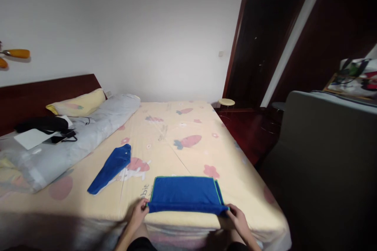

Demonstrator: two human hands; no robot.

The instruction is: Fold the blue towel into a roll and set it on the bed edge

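A wide bed point(182, 133) fills the room, its pale yellow sheet printed with carrots and flowers, set against a white wall with a dark wooden headboard point(44, 94). At the near edge of the mattress lies a folded blue towel point(185, 194) with a thin green border. The left hand point(138, 211) pinches the towel's near left corner, fingers closed on the fabric; the right hand point(238, 219) grips the near right corner the same way, fingers curled shut around the fold. The towel stretches flat between the two sets of fingertips and reaches away from them across the sheet.

Beyond the left fingers, up and to the side, a second blue cloth point(113, 166) lies in a loose narrow roll, well apart from the towel. Farther off, a grey rolled duvet point(88, 133) runs along the bed, with a yellow pillow point(78, 104) and some dark items and a white sheet of paper point(32, 138) by the headboard. Past the right fingers stands a grey upholstered chair back point(326, 157), a small round stool point(226, 102) and a dark doorway point(259, 47). Nothing lies between the hands and the towel.
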